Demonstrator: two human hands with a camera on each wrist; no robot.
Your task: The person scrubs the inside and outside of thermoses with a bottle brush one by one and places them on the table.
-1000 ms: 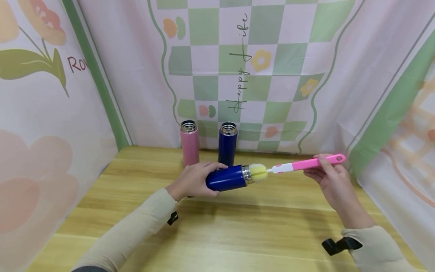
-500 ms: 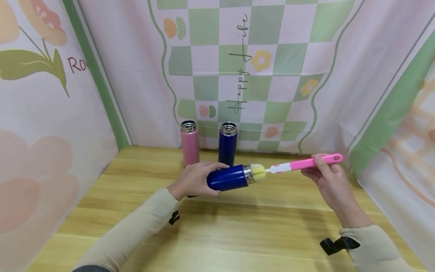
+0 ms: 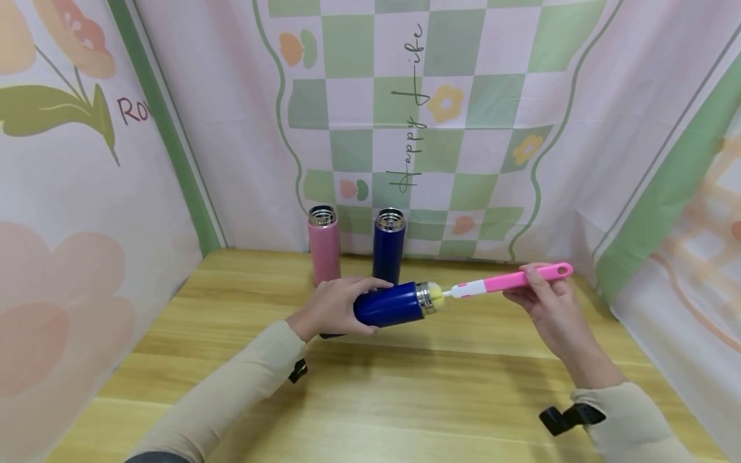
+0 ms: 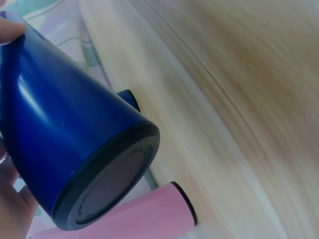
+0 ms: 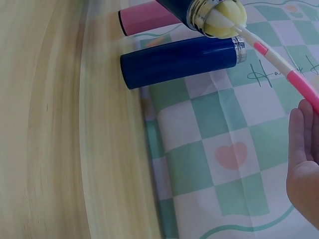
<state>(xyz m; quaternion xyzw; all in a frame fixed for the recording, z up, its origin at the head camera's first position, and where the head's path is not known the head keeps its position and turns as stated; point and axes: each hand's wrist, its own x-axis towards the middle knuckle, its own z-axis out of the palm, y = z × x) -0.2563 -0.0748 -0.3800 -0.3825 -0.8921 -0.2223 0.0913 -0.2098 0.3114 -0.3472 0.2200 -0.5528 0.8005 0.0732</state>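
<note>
My left hand grips a blue thermos bottle that lies tilted in the air, its steel mouth toward the right. In the left wrist view the dark base of this blue thermos faces the camera. My right hand pinches the pink handle of a bottle brush. The brush's yellow sponge head sits mostly inside the bottle's mouth, with a bit bulging out at the rim. In the right wrist view the brush's white shaft runs into the sponge.
Behind the hands a pink thermos and a second blue thermos stand upright and lidless at the back of the wooden table. A checked curtain hangs right behind them.
My right hand has moved left with the brush, and its sponge head has gone deeper into the bottle's mouth. The left hand and its bottle have barely moved.
</note>
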